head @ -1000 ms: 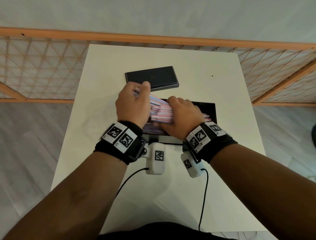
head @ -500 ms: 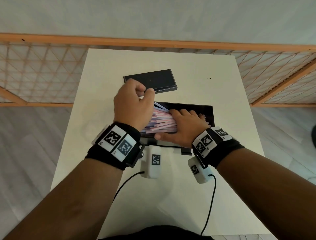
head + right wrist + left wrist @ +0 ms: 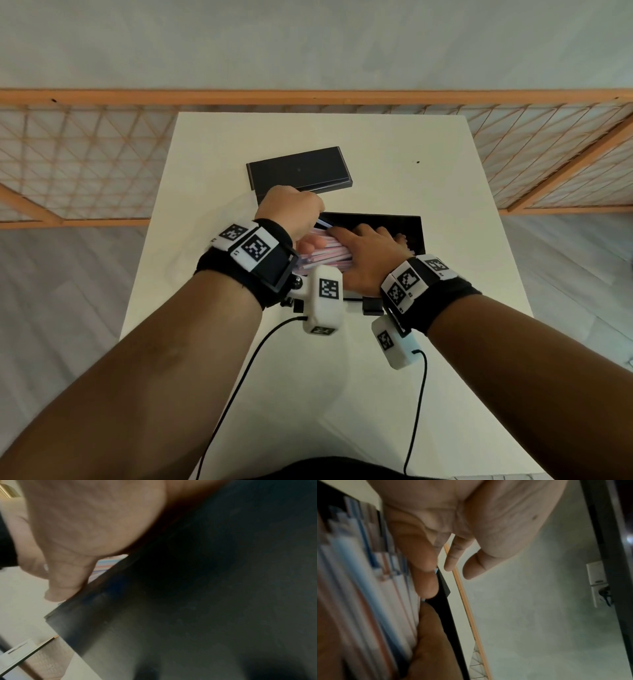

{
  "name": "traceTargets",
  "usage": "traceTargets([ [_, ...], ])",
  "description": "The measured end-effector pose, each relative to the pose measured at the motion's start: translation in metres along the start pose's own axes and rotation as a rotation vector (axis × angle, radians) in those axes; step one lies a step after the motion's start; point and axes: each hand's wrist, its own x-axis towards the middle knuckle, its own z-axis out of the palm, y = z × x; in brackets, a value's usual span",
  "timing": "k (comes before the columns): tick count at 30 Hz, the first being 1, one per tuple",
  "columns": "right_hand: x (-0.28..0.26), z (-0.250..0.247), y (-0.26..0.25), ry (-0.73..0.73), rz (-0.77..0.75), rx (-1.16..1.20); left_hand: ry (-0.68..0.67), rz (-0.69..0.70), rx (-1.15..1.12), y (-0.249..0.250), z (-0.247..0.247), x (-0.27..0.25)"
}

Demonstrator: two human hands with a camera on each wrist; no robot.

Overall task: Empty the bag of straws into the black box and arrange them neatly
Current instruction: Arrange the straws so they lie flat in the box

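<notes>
Pink, blue and white straws (image 3: 329, 255) lie in a bundle in the left part of the open black box (image 3: 376, 217). My right hand (image 3: 366, 246) lies flat on top of them, fingers straight and pointing left. Its thumb (image 3: 63, 588) rests at the box's near wall (image 3: 171, 601), with a strip of straws (image 3: 109, 563) behind it. My left hand (image 3: 291, 212) is at the bundle's left end. In the left wrist view its fingers (image 3: 426, 574) hang loosely beside the straws (image 3: 359, 588) and hold nothing. I cannot make out the bag.
The box's black lid (image 3: 298, 168) lies flat just behind the box. The white table (image 3: 394, 154) has bare surface at the back right and in front of my wrists. A wooden lattice fence (image 3: 68, 154) runs behind and beside the table.
The straw bundle has gone down from above the box into it. My right hand has flattened on top of it. My left hand has dropped to the bundle's left end and loosened.
</notes>
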Motion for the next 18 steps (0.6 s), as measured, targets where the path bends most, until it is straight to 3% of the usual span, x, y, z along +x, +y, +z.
traceTargets([
  [4, 0.001, 0.0, 0.001, -0.005, -0.01, -0.011, -0.027, 0.12, 0.245, 0.001, 0.001, 0.007],
  [8, 0.0, -0.002, 0.0, -0.011, -0.01, -0.006, 0.094, 0.283, 0.435, -0.001, 0.003, 0.006],
  [13, -0.007, -0.002, 0.001, 0.141, -0.087, 0.054, 0.216, 0.425, 0.443, 0.004, -0.01, -0.002],
  [18, -0.009, 0.002, 0.008, 0.292, -0.278, 0.132, 0.16, 0.363, 0.267, 0.005, -0.039, -0.017],
])
